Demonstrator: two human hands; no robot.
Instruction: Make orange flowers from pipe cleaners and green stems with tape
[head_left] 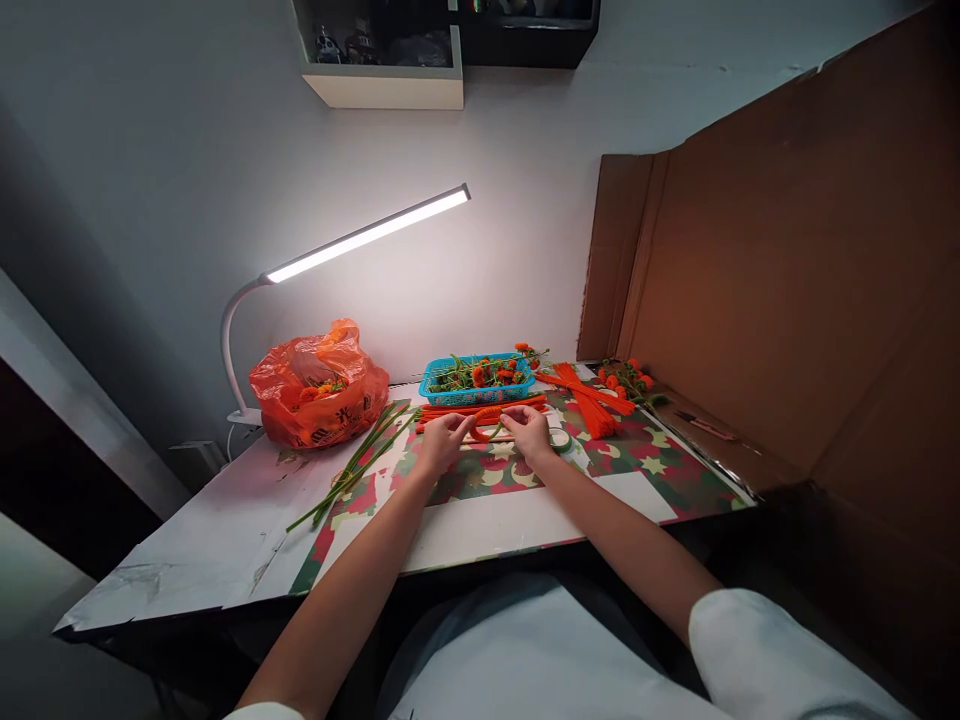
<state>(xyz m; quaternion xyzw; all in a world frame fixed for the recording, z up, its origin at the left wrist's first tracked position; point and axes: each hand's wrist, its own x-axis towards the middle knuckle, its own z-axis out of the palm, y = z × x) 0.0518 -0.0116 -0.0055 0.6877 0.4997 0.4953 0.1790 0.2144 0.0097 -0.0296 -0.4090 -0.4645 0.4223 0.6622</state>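
Between my two hands is a bent orange pipe cleaner [480, 434], curved into a loop low over the table. One end is pinched in the fingers of my left hand [442, 442]. My right hand [528, 432] has its fingertips closed on the other side of the loop. Just behind the hands lies a row of straight orange pipe cleaners [450, 411]. A roll of green tape [560, 440] rests beside my right hand. Farther right, more orange pipe cleaners [592, 400] lie in crossed bundles.
A blue basket [480, 396] of orange flowers stands near the wall. On the left are a red plastic bag [322, 390], green stems [352, 470] and a lit desk lamp [367, 235]. More flowers [628, 380] lie by the cardboard panel [750, 260] at right.
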